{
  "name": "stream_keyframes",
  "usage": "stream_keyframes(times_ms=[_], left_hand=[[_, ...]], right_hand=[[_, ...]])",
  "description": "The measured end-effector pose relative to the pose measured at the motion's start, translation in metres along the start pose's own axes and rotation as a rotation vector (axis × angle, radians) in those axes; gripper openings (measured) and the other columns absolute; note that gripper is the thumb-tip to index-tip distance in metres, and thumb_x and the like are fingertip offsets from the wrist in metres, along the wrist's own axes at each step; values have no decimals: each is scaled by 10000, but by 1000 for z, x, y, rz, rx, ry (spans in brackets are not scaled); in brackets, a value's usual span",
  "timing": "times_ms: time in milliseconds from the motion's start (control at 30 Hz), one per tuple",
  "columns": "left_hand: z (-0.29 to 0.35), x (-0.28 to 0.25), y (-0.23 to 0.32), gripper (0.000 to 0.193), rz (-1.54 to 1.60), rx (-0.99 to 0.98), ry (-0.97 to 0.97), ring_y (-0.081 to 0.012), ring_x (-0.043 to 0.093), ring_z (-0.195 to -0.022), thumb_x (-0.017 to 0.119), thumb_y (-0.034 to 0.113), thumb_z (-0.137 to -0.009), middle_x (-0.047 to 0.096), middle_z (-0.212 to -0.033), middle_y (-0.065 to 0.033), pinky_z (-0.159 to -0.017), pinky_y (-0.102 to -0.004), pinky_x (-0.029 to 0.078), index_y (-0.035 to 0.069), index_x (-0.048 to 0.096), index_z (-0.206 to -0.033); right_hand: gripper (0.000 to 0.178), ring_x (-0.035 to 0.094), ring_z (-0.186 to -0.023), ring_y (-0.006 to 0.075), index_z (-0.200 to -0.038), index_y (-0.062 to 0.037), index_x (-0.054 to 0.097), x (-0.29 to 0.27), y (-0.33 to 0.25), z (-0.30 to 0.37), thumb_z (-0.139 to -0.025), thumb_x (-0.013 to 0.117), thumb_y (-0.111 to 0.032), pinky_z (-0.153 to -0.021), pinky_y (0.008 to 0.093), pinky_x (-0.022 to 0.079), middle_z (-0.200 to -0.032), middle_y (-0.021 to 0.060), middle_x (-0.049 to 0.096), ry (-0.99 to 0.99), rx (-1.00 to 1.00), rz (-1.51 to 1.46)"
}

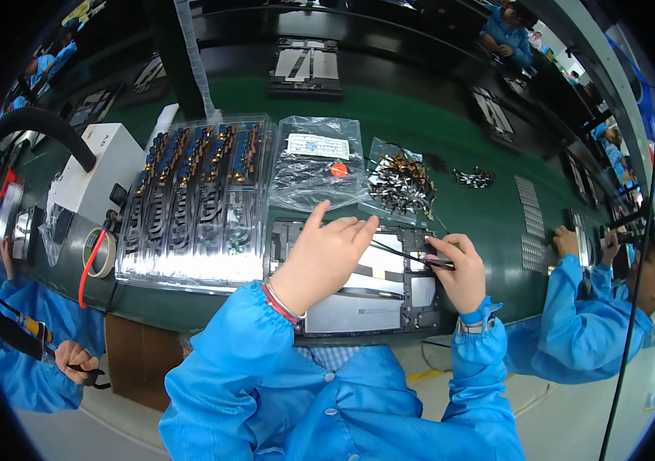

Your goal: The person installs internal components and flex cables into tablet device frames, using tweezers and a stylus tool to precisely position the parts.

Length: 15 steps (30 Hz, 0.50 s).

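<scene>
A flat tablet-like device (360,315) lies in front of me with its inside exposed, showing silver battery panels and a black frame. My left hand (324,257) is over its left part, thumb apart from the fingers, which stretch to the right; nothing shows in it, though the fingers' undersides are hidden. My right hand (459,273) is closed on black tweezers (412,257) above the device's right part. Their slim arms point left, toward my left fingertips. Whether the tips touch anything is too small to tell.
Left of the device stands a clear tray (189,261) of flex cables. Beyond it are a plastic bag (316,173), a pile of small metallic parts (400,183) and a smaller black pile (472,177). A tape roll (100,253) sits left; a co-worker (596,307) works at right.
</scene>
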<state>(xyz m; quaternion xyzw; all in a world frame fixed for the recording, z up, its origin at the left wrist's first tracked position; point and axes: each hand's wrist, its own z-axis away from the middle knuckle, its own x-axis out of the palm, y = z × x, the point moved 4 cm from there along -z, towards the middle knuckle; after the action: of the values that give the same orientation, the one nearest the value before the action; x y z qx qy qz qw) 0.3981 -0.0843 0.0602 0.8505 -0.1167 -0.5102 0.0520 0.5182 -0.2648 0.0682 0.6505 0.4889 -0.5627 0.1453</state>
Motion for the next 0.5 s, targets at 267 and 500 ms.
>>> stream_keyframes(times_ms=[267, 500], left_hand=[[6, -2, -5, 414, 85, -73, -101, -206, 513, -1112, 540, 42, -705, 593, -1115, -47, -1004, -533, 261, 92, 544, -1116], [4, -1, -4, 288, 5, -29, -94, -185, 518, -1094, 572, 84, -714, 593, -1132, -21, -1005, -540, 260, 110, 619, -998]], right_hand=[[120, 587, -713, 116, -944, -3, 489, 8, 5, 1, -832, 532, 3, -612, 250, 448, -799, 99, 587, -58, 279, -565], [115, 589, -700, 111, -938, 3, 556, 17, 10, -9, -828, 568, -31, -627, 230, 458, -796, 87, 609, 53, 325, -479]])
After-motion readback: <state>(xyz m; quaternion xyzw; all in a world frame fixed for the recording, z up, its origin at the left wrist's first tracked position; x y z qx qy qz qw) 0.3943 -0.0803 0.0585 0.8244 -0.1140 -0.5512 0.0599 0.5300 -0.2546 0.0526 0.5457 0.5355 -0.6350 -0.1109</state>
